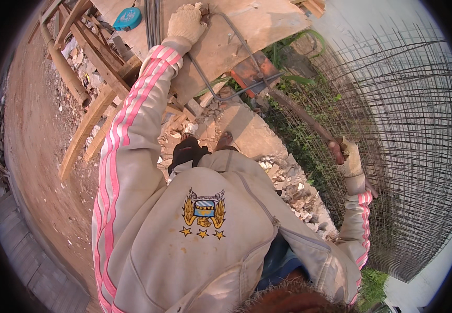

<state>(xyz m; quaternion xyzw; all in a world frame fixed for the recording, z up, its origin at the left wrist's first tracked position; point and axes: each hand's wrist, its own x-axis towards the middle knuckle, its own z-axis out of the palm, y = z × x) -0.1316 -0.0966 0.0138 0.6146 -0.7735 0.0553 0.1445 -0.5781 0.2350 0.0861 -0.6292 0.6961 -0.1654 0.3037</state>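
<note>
Rubble point(305, 203) lies underfoot; your right hand point(350, 160), fingers wrapped round the bar point(300, 110), reaches toward the bent rod point(243, 44) overhanging the desk point(275, 23). Your left hand's point(184, 23) fingers pinch its far end. Bending seems underway; next likely needs steady pulling.

My gloves point(184, 24): two. Bent metal rod point(202, 75): one. Long bar point(305, 116): one. Blue tape measure point(127, 19): one. Worktop point(273, 21): one.
</note>
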